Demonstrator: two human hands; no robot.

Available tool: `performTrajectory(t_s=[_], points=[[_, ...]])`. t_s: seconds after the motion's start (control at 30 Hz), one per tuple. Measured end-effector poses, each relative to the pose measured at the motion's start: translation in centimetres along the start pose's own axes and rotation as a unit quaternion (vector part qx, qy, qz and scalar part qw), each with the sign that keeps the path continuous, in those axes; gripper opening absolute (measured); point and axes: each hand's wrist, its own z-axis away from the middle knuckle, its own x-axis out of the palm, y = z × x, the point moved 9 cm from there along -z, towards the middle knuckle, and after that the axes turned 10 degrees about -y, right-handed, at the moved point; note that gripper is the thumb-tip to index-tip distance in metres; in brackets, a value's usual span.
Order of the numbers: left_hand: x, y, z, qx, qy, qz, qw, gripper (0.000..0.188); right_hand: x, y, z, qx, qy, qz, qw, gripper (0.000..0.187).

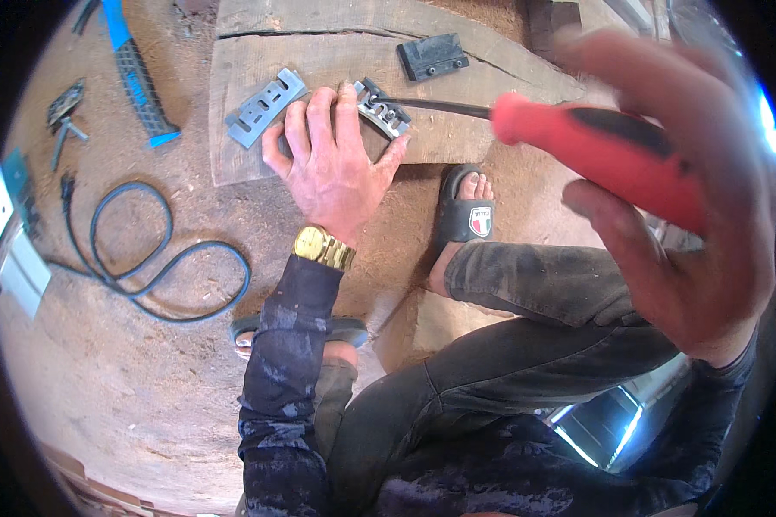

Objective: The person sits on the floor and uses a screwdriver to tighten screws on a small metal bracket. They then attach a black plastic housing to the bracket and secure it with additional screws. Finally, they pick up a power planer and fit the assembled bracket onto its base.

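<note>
My left hand (332,164) presses a small slotted metal plate with screws (383,109) against a wooden board (483,129), its fingers and thumb at the plate's edges. My right hand (707,198) is around the back end of a screwdriver (599,155) with a red and black handle; the fingers are partly blurred and loosely curled. The screwdriver's shaft runs left, and its tip meets a screw on the plate. Left of my left hand lies a similar silver slotted plate (265,108). Behind the screwdriver, a dark metal block with two bolts (433,58) rests on the board.
A long crack crosses the board. On the dusty floor to the left are a tool with a blue and black handle (138,86), a small metal tool (65,121) and a looped black cable (168,226). My sandalled feet and a wooden block (431,323) are below the board.
</note>
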Motion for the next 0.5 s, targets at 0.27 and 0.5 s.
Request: performTrajectory(t_s=[0.27,0.5], points=[[-0.4,0.7,-0.5,0.0,-0.045,-0.053,0.998,0.075,1.3,-3.2,-0.7,-0.229,0.147,0.069,0.96,0.028],[0.0,1.3,-0.9,-0.001,-0.07,-0.099,0.993,0.078,1.1,-0.2,-0.4,-0.294,0.208,-0.042,0.932,0.035]])
